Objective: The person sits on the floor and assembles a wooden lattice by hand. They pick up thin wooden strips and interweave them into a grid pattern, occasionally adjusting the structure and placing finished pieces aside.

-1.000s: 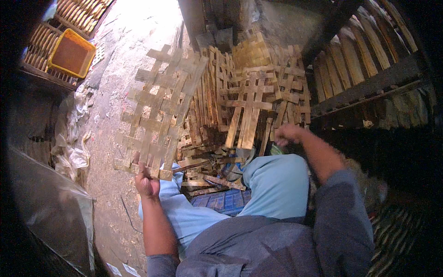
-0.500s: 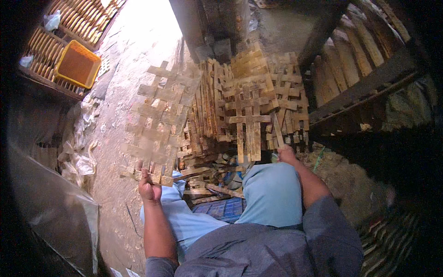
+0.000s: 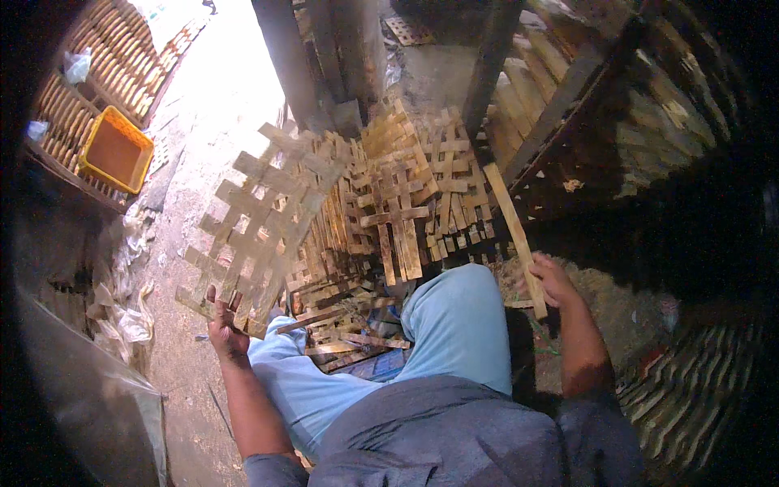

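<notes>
My left hand [image 3: 228,330] is closed on the lower edge of a woven bamboo lattice panel [image 3: 258,209], which slants up and away in front of me. A single flat bamboo strip [image 3: 513,223] stands tilted in my right hand [image 3: 552,280], gripped near its lower end, apart from the panel. Between the two, beyond my knees, leans a stack of similar woven panels [image 3: 454,174]. Loose bamboo pieces [image 3: 357,334] lie between my legs above a blue surface [image 3: 373,367].
A yellow-rimmed crate [image 3: 119,150] rests on slatted racks [image 3: 97,61] at the far left. Crumpled plastic [image 3: 134,316] lies along the left floor. A dark post [image 3: 288,65] rises behind the stack; a beam and slatted wood [image 3: 560,97] are at the right.
The panel in my left hand has shifted left and tilted more. My right hand has moved right with the strip, away from the stack. The whole view has turned somewhat.
</notes>
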